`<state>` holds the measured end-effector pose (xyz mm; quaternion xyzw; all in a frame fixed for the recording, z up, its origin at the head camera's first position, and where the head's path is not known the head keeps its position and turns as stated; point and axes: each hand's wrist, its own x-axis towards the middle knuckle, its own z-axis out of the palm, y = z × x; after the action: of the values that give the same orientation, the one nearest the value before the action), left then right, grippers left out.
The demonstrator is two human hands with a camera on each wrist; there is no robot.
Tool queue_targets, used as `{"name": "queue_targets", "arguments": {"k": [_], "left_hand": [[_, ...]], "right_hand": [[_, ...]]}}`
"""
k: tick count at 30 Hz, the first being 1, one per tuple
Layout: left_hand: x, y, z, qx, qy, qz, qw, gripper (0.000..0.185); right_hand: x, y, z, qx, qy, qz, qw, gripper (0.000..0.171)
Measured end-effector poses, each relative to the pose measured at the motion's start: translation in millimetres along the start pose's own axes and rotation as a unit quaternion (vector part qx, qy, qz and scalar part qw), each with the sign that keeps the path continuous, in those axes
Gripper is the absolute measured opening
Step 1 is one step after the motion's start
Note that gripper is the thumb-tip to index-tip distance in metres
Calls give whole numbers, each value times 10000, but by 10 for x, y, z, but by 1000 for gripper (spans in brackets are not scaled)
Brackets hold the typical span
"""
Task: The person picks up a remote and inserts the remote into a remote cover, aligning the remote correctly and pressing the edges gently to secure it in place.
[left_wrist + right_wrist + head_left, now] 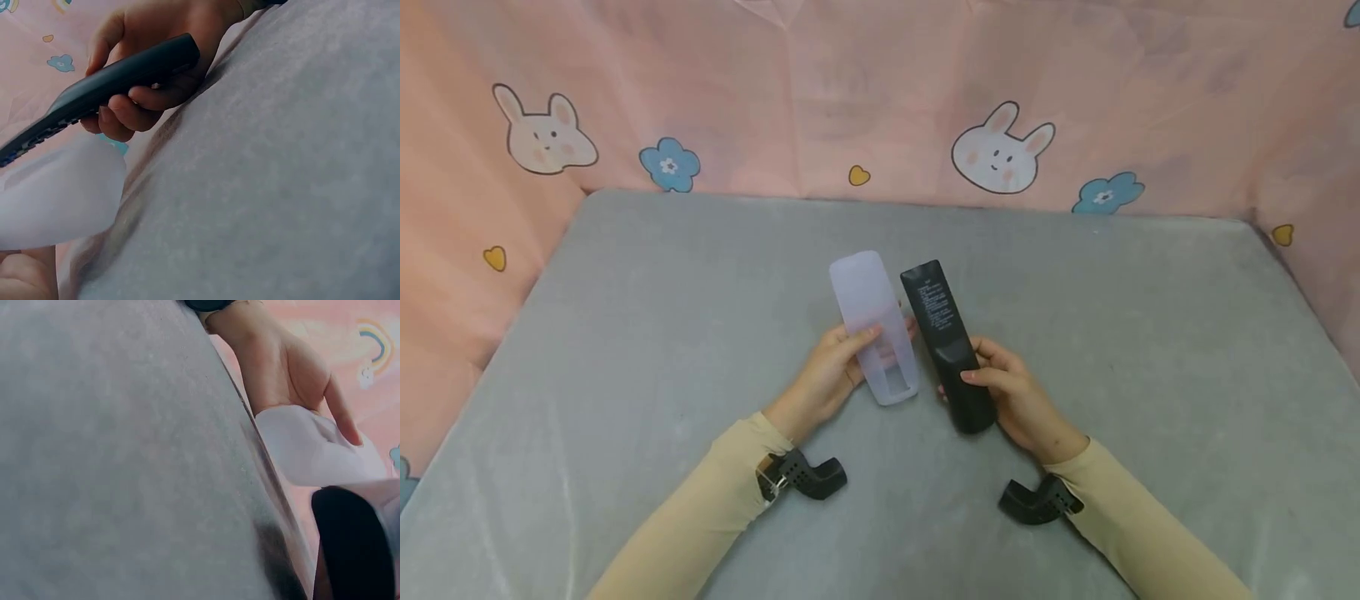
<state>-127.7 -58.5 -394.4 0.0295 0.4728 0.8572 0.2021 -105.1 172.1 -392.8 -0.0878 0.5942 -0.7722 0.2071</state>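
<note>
A black remote control [942,333] shows its back, with pale printed text on the upper half, in the head view. My right hand [1018,396] grips its lower part, thumb across the back and fingers beneath. Buttons appear along the remote's underside in the left wrist view. To its left, my left hand [831,371] holds a translucent whitish remote cover [867,287] between the thumb on top and the fingers behind. An opening shows in the cover's lower part. Cover and remote are side by side above the table, tilted alike, with a narrow gap between them.
Grey cloth covers the table [662,333]. Behind it and along both sides hangs a pink curtain [820,100] printed with rabbits, flowers and hearts. A black wrist device [808,477] sits on the left sleeve, and another wrist device [1037,500] on the right.
</note>
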Motion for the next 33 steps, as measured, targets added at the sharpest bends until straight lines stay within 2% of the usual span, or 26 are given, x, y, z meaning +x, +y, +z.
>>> {"name": "queue_targets", "arguments": {"k": [4, 9, 15, 21, 33], "left_hand": [[-14, -1, 25, 285, 9, 69, 9996, 40], [-31, -15, 54, 667, 43, 251, 9974, 38], [-35, 8, 66, 446, 361, 360, 9977, 37], [-18, 24, 59, 396, 736, 235, 9962, 38], [-16, 21, 56, 130, 925, 397, 9948, 38]], "right_hand": [[6, -6, 1, 117, 242, 44, 9996, 28], [11, -3, 13, 62, 260, -68, 9996, 24], [1, 2, 22, -161, 255, -63, 9995, 15], [-12, -1, 28, -390, 331, 62, 9987, 9], [-9, 22, 51, -855, 171, 236, 9959, 7]]}}
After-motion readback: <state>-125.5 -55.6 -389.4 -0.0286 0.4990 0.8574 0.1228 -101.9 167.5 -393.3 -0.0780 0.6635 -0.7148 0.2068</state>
